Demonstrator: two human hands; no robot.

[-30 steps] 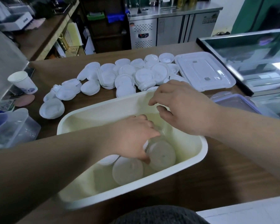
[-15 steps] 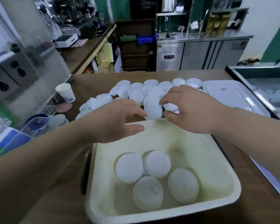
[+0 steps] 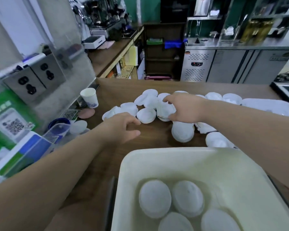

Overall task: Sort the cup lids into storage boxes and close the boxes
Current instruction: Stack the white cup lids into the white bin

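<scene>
Left hand (image 3: 123,128) hovers, right hand (image 3: 185,108) grips stack (image 3: 164,112); four lids (image 3: 154,199) in box (image 3: 240,164).

One wide-angle view, head-worn, facing forward and tilted down across the wooden counter (image 3: 123,87). The cream storage box (image 3: 157,157) lies closest, cropped by the lower frame edge; the stainless under-counter fridge (image 3: 232,65) stands far back, upper right.

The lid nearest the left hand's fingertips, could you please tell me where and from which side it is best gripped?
Pinch the lid by its near rim, coming from above and the near left, where the left hand is. It lies flat, apparently hollow side up, with bare table in front; the right hand, gripping a stack, crowds its right.
</scene>
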